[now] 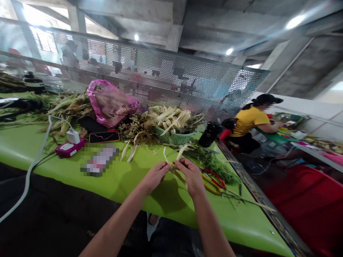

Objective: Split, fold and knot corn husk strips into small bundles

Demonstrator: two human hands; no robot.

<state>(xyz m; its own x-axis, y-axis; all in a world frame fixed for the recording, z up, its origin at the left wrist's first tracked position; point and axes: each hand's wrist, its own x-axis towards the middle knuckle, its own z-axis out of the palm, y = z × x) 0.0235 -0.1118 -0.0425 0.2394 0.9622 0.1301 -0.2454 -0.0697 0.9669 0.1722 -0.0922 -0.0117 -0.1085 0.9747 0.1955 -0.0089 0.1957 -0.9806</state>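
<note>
My left hand (158, 176) and my right hand (190, 175) meet over the green tabletop (124, 183), each with its fingers pinched on pale dried husk strips (182, 151). One strip end sticks up beside my left fingertips, and a wider one rises above my right hand. Another piece hangs down between the hands. The exact join between the strips is hidden by my fingers. Just right of my right hand lie scissors (214, 183) with red and yellow handles. Behind the hands stands a green basket (176, 138) heaped with husk strips (172, 119).
Green plant strands (225, 169) lie on the right. To the left are a pink plastic bag (109, 104), a phone (104, 136), a purple power strip (70, 148) and a white cable (32, 168). A black bottle-like object (210, 134) stands near the right edge. A person (252, 122) sits beyond.
</note>
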